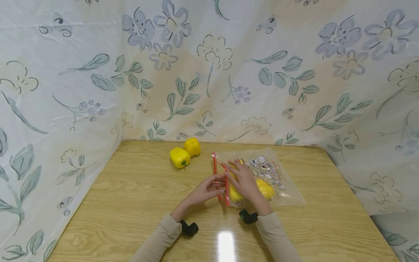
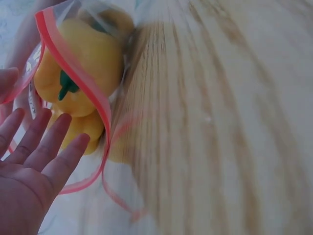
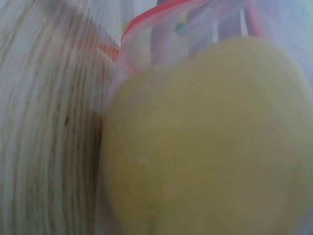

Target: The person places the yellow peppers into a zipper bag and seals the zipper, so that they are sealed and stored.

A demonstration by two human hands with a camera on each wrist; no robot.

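A clear zip bag [image 1: 288,193] with a red-edged mouth lies on the table, its mouth to the left. Inside are yellow bell peppers [image 1: 266,188], one with its green stem facing the gap in the left wrist view. My left hand [image 1: 204,191] is at the mouth, its fingers [image 2: 54,142] extended toward the pepper [image 2: 93,54] inside. From above, my right hand [image 1: 243,182] rests over the bag, fingers stretched toward the red edge [image 1: 227,185]. A yellow pepper [image 3: 205,142] fills most of the right wrist view, behind the plastic.
Two more yellow bell peppers, one nearer [image 1: 179,157] and one farther [image 1: 192,146], lie at the back of the wooden table [image 1: 131,203], left of the bag. Floral cloth [image 1: 209,72] hangs behind and along both sides. Black wrist devices [image 1: 190,229] sit below both wrists.
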